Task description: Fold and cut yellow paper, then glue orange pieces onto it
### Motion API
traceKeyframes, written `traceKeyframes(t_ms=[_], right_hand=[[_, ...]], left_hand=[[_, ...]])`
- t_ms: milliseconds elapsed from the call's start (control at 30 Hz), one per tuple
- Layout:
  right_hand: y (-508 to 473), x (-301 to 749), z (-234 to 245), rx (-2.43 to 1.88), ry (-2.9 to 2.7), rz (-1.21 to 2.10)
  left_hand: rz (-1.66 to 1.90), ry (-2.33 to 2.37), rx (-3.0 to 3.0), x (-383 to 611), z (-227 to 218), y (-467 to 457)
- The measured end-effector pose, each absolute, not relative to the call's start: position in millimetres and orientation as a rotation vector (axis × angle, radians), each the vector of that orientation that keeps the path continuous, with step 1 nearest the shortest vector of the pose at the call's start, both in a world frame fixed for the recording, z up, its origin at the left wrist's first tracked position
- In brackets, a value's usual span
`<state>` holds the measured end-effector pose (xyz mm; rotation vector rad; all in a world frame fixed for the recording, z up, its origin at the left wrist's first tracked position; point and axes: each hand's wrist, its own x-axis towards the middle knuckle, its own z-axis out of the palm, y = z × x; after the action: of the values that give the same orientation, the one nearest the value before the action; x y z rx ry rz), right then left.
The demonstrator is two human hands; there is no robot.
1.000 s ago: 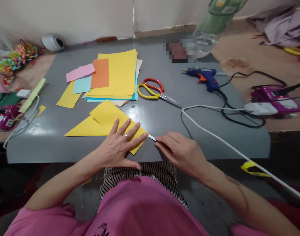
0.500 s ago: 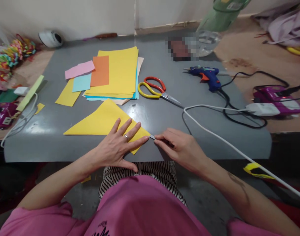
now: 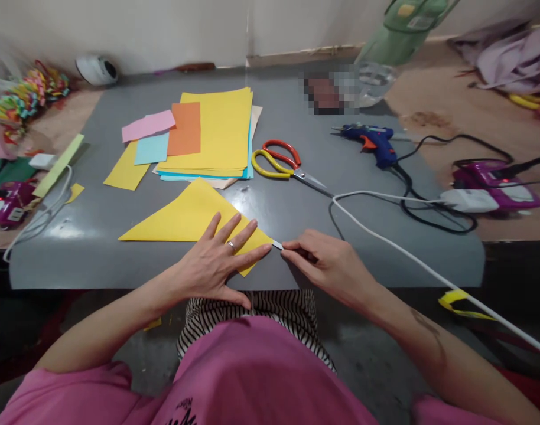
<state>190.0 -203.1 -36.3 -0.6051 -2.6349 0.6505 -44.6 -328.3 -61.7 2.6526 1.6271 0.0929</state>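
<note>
A folded sheet of yellow paper (image 3: 176, 215) lies near the table's front edge, its pointed corners to the left and right. My left hand (image 3: 217, 260) rests flat on its right part, fingers spread, a ring on one finger. My right hand (image 3: 325, 260) pinches a small blade (image 3: 276, 244), whose tip meets the paper's right corner. The rest of the blade is hidden in my fingers. Behind the folded sheet is a stack of coloured paper (image 3: 223, 130) with orange, pink and light blue pieces on it. Scissors (image 3: 279, 160) with red and yellow handles lie to its right.
A blue glue gun (image 3: 376, 139) lies at the right, its black cord looping to a purple power strip (image 3: 485, 177). A white cable (image 3: 403, 251) crosses the right front. A green-sleeved bottle (image 3: 412, 29) stands behind. A grey sheet (image 3: 84, 265) covers the table.
The whole view has shifted slightly. Both hands keep nearly the same place on the paper; a little more of the blade shows between the right fingers and the paper's corner.
</note>
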Motion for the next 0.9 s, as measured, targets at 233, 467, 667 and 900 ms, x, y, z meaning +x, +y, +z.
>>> traceKeyframes(t_ms=[233,467,667,900], right_hand=[[-199,192,-34,-0.543,-2.708,0.646],[-198,185,-33,-0.616,-2.735,0.658],[-172,206,-6,-0.907,-2.696,0.967],[-112,126,-16,-1.263,-2.458,0.311]], left_hand=[[0.072,1.656,2.637,-44,-61,-327],[0.081,1.641,2.61,-48,-60,-327],[0.11,1.643,2.596,-48,-60,-326],[0.109,1.653,2.622,-48,-62,-326]])
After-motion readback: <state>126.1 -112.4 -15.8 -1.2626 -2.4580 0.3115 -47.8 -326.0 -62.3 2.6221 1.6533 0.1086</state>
